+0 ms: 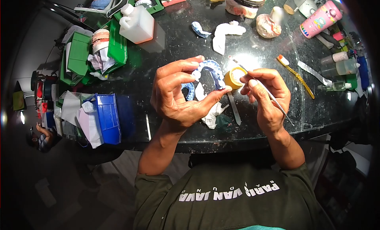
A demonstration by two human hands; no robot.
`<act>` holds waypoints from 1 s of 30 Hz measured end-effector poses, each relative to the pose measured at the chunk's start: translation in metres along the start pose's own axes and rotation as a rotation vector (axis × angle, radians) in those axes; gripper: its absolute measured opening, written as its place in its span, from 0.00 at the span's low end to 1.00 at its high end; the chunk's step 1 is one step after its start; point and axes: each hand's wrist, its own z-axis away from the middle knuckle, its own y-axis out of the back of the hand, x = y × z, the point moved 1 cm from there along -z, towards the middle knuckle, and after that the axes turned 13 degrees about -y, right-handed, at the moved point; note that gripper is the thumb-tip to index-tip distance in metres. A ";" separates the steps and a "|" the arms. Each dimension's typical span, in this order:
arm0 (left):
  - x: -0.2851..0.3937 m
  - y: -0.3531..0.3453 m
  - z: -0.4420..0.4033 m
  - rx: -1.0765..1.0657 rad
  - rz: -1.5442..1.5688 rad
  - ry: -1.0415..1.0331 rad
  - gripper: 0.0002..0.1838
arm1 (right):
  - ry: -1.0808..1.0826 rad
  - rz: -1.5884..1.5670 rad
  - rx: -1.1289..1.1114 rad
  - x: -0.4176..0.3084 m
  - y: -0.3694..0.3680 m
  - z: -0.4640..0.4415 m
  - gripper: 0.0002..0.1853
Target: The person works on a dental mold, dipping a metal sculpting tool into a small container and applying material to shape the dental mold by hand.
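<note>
My left hand (174, 91) grips a blue horseshoe-shaped dental mould (215, 69) by its edges, between the thumb and fingertips, raised over the bench. My right hand (271, 97) pinches a thin pen-like tool (282, 108), slanted, with its upper end near a small yellow jar (229, 80). Whether that end is a brush or a blade, I cannot tell. White material fills the jar's top. Partly hidden behind my left hand is another blue mould piece (190, 90). Crumpled white tissue (215, 117) and a flat pale strip (234, 111) lie below the jar.
A yellow toothbrush (301, 79) lies at right, near bottles (344, 67) and a pink tumbler (321, 19). Left stand a white jug (136, 24), green bins (77, 57) and a blue bin (107, 118). White and blue pieces lie at the back. A person (42, 139) is far left.
</note>
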 end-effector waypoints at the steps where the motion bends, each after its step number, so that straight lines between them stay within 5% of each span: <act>1: 0.000 0.000 0.000 -0.003 -0.001 -0.001 0.47 | -0.002 0.002 0.001 0.000 0.000 0.000 0.10; 17: 0.002 0.002 -0.002 -0.008 -0.017 0.001 0.46 | -0.006 -0.015 0.002 0.003 -0.001 -0.001 0.10; 30: -0.002 0.000 0.003 0.253 0.242 0.165 0.47 | 0.011 -0.032 0.007 -0.001 0.002 -0.001 0.08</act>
